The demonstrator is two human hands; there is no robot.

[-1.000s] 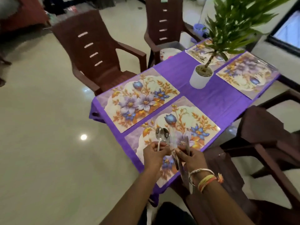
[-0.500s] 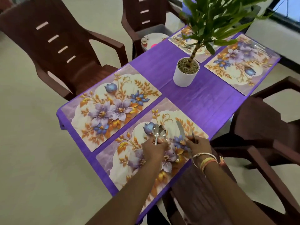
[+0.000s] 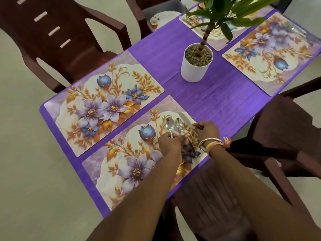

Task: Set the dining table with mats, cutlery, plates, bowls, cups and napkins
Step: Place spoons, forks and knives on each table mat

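Head view: observing cutlery being laid on the near mat (image 3: pixel 121 171), at the tabletop (image 3: pixel 217 101) edge closest to the wearer. Judging the step in hand as spacing spoons and knife along this mat's right portion.

Recommending for good execution: setting each piece flat, with handles pointing toward the seat. Keeping pieces parallel and apart, not overlapping. Leaving the mat's centre for a plate. Releasing one piece at a time, so as not to drag a neighbour.

Noting the left hand (image 3: pixel 171 142) curling its fingers round the handle of the left spoon (image 3: pixel 169 125), bowl pointing away; unable to tell whether resting on the mat or just above it. Noting a second spoon (image 3: pixel 179 125) just beside it, handle running down between the wrists and seemingly lying on the mat. Recording the knife (image 3: pixel 185 118) blade showing just beyond the second spoon, handle hidden.

Finding the right hand (image 3: pixel 207 130) closing narrowly, pinching a thin metal piece (image 3: pixel 197 125); possibly a fork or the knife's handle, with too little showing to say which.

Also logging a potted plant (image 3: pixel 196 65) standing mid-tabletop. Judging plates, bowls, cups and napkins not yet placed at this setting.
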